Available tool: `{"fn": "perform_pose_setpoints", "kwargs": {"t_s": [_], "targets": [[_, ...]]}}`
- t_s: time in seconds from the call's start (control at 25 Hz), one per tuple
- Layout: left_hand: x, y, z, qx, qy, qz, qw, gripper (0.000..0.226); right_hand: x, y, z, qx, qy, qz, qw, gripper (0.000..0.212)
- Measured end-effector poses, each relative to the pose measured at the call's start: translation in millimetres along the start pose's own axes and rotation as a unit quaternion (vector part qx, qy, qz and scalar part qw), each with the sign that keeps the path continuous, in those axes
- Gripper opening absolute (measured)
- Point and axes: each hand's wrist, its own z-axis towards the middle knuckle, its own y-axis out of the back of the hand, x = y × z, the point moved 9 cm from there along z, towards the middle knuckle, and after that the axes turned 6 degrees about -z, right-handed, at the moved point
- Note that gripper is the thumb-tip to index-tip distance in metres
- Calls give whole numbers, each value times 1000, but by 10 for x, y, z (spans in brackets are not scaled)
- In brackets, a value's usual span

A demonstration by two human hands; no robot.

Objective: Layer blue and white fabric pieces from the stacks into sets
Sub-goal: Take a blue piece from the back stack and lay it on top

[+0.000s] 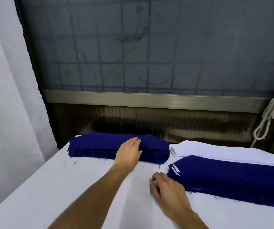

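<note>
While left grip (129, 152) lies open on blue stack (98, 143) edge, right grip (167, 190) is unreadable.

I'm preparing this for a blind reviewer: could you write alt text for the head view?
A person's left hand rests flat on a blue fabric stack at the far side of a white table. The right hand, blurred, is near a blue-topped layered pile on the right, with a white fabric stack behind it.

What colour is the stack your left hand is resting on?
Dark blue stack, under the left hand; the head view shows it.
</note>
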Motion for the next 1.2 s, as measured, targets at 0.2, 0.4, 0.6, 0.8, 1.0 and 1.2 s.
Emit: {"fn": "perform_pose_setpoints", "kwargs": {"t_s": [0.2,0.4,0.6,0.8,1.0,1.2], "targets": [[60,-141,339,116,-30,80,990,28,20,8,-17,-22,6,10,1000,18],[43,-105,421,92,-48,73,992,24,1,-3,-18,-45,12,14,999,22],[25,-43,457,78,-29,24,996,12,-10,-18,3,-50,-1,-2,999,23],[-25,-90,488,116,-34,-33,992,23,15,21,26,-52,-14,-41,998,13],[-218,-170,533,133,-48,-55,988,33,35,55,38,-49,-10,-72,996,27],[-222,-175,576,116,-34,-73,990,28,48,37,46,-39,-1,-65,997,28]]}}
